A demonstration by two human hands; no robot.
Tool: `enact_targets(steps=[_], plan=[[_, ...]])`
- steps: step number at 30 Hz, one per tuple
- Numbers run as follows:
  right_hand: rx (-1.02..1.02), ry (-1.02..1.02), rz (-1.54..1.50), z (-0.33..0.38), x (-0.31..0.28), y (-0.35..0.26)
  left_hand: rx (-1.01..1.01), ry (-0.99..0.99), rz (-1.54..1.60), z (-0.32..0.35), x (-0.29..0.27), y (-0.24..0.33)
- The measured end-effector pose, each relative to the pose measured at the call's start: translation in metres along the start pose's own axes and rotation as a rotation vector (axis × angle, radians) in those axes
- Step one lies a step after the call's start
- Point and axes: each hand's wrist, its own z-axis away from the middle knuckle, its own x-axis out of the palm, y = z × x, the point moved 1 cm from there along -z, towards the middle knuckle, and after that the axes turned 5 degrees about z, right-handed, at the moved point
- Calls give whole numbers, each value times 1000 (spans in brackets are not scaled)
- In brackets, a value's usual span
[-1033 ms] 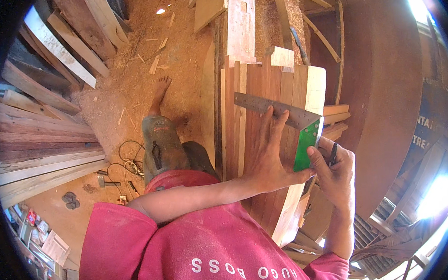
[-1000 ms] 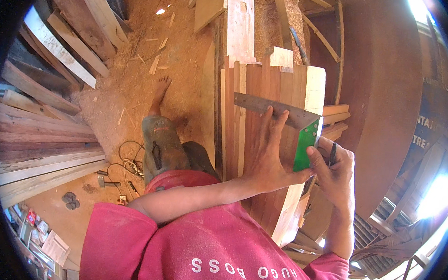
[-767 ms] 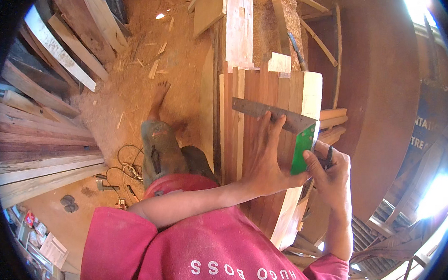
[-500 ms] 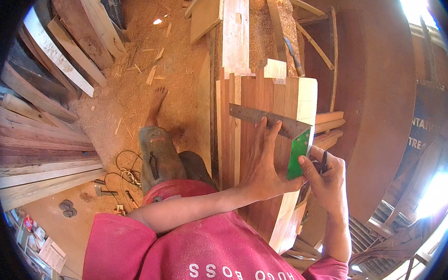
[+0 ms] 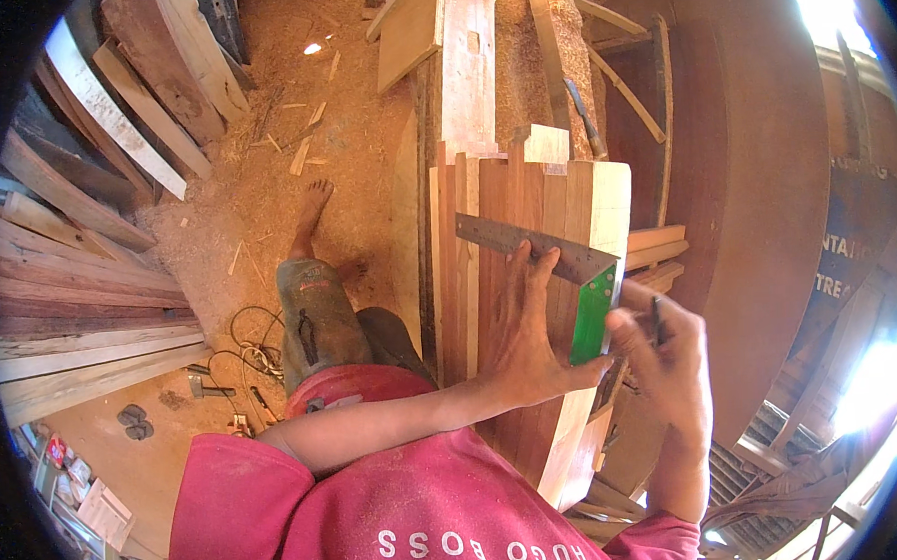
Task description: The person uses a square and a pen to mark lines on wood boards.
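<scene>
A try square [image 5: 537, 246] with a steel blade and green stock lies across a row of wooden pieces [image 5: 526, 192] set side by side on the bench. My left hand [image 5: 527, 342] steadies it, two fingertips pressing on the blade and the thumb stretched along the lower end of the stock. Just right of the stock is my right hand [image 5: 669, 345], slightly blurred, its fingers bent around a dark pencil-like stick [image 5: 658, 318]. The stick's tip is hard to make out. A pale board [image 5: 611, 208] forms the right side of the row, beneath the corner of the square.
A dark-handled tool [image 5: 581, 114] rests beyond the wooden pieces. Long planks [image 5: 100, 315] are stacked at the left. On the shavings-strewn floor lie a cable [image 5: 259, 353] and a hammer-like tool [image 5: 208, 383]. A large brown panel [image 5: 754, 167] stands on the right.
My right hand has shifted right, away from the green stock, with the stick still in its fingers. My left hand and the square stay in place on the wood.
</scene>
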Motion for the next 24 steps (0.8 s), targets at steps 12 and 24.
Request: enact_targets(steps=[12, 24], plan=[[-680, 352, 291, -55, -34, -94, -63, -24, -60, 1, 0, -2], [-791, -508, 1125, -182, 115, -129, -99, -52, 52, 0, -3, -1]])
